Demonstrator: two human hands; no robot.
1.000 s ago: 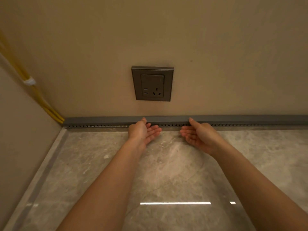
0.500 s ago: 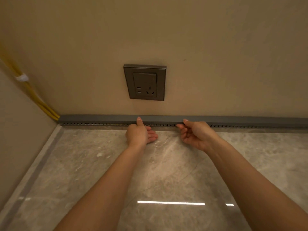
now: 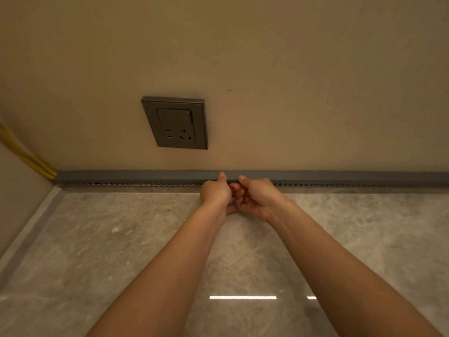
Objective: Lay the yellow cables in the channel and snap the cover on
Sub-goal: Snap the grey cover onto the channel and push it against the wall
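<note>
Both left hand (image 3: 215, 193) and right hand (image 3: 256, 198) closer now, thumbs (image 3: 222, 178) on cover (image 3: 121, 176), curled fingers (image 3: 240, 198) seemingly empty.

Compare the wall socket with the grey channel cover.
The wall socket is a squarish plate partway up the wall; the channel cover is a long narrow strip along the wall's foot. The socket is untouched; the cover has the left hand and right hand on it, thumbs on top. The socket's face shows pin holes; the cover's is plain, with a row of slots beneath. Both are dark grey, on the beige wall.
</note>
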